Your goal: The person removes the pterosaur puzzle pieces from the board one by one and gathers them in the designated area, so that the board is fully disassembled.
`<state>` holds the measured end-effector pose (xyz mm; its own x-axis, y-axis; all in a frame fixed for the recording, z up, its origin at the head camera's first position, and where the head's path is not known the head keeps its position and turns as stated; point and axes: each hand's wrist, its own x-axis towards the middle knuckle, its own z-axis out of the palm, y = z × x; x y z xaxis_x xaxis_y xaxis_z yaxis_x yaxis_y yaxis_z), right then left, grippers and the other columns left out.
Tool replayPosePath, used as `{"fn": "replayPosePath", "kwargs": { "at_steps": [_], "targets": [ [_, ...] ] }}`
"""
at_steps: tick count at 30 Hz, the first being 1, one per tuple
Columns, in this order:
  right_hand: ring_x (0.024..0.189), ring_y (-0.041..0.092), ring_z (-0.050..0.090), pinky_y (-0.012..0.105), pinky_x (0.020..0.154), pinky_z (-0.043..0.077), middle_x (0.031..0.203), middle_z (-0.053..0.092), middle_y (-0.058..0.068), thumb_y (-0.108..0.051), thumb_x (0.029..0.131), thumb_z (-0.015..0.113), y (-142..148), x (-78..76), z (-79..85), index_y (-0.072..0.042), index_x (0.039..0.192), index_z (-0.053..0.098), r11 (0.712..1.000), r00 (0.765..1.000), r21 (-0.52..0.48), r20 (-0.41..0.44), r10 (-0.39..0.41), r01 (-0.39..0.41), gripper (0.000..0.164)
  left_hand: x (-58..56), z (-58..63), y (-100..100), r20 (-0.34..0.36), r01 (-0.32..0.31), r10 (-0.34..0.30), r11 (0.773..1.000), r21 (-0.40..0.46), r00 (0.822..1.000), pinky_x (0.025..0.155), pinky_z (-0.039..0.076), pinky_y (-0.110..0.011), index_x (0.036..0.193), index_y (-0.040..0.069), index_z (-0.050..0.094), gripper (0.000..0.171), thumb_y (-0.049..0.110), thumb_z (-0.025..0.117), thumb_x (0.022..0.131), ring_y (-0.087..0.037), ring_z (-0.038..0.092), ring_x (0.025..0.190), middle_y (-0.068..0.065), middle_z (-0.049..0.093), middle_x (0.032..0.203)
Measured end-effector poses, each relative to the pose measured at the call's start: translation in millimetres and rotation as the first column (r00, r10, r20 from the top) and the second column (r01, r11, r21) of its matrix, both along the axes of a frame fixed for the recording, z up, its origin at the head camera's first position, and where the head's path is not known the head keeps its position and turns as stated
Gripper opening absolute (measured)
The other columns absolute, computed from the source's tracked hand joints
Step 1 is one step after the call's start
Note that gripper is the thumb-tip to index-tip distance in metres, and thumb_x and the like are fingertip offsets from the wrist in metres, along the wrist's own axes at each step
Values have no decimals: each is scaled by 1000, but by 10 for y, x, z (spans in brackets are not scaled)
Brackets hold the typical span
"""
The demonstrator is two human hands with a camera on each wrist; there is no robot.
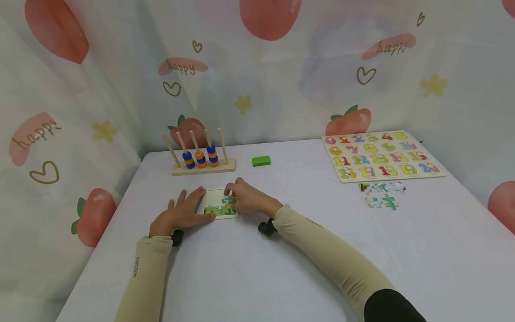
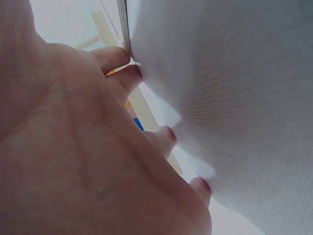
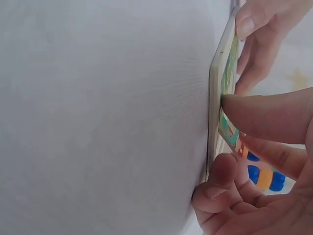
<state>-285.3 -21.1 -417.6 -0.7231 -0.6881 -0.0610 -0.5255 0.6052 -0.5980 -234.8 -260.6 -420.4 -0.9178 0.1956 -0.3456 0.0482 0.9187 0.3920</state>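
A small jigsaw tray (image 1: 212,196) with a pale rim lies on the table, its lower part filled with green pieces (image 1: 217,209). My left hand (image 1: 181,213) rests along the tray's left side, fingers spread and thumb on the near edge. At the tray's right side, my right hand (image 1: 252,199) pinches a puzzle piece (image 3: 228,128) between thumb and finger. That piece stands tilted over the tray in the right wrist view; its other fingers curl beside the rim. Mostly palm and fingertips touching the cloth show of the left hand (image 2: 93,142) in its wrist view.
Behind the tray stands a wooden peg counter (image 1: 205,169) with blue and orange beads. A green block (image 1: 261,161) lies to its right. Farther right are a number board (image 1: 382,156) and several loose puzzle pieces (image 1: 380,194). A printed curtain (image 1: 281,89) hangs behind the table.
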Motion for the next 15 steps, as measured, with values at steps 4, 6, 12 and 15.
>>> {"fn": "replayPosePath", "kwargs": {
  "at_steps": [4, 6, 12, 15],
  "targets": [
    [101, 21, 60, 33, 87, 53, 111, 66, 11, 3, 99, 67, 10, -13, -21, -1, 126, 70, 997, 1000, -76, 14, -12, 13, 27, 12, 5, 3, 4, -4, 4, 1000, 6, 1000, 118, -2, -81, 172, 7, 17, 109, 65, 69, 96, -54, -6, 159, -16, 11, 179],
    [96, 20, 62, 31, 84, 53, 107, 69, 10, 5, 101, 62, 13, -17, -28, -1, 122, 71, 992, 999, -119, 37, -32, 36, 23, 15, 7, 5, 4, -4, 3, 1000, 9, 1000, 118, -2, -80, 172, 7, 17, 109, 65, 68, 96, -54, -6, 159, -16, 11, 179],
    [90, 18, 60, 28, 77, 51, 100, 69, 7, 2, 103, 61, 6, -23, -36, -3, 114, 73, 980, 992, -163, 85, -98, 111, 17, 15, 11, 2, 5, -3, 3, 1000, 9, 1000, 118, -2, -80, 172, 7, 16, 109, 65, 68, 96, -53, -6, 160, -16, 10, 179],
    [88, 18, 60, 28, 75, 50, 97, 69, 7, 3, 102, 62, -11, -26, -30, -2, 110, 74, 979, 989, -156, 82, -122, 134, 15, 11, 15, 1, 3, -4, 4, 1000, 8, 1000, 118, -2, -80, 172, 7, 16, 108, 65, 68, 96, -53, -6, 160, -15, 10, 179]
  ]
}}
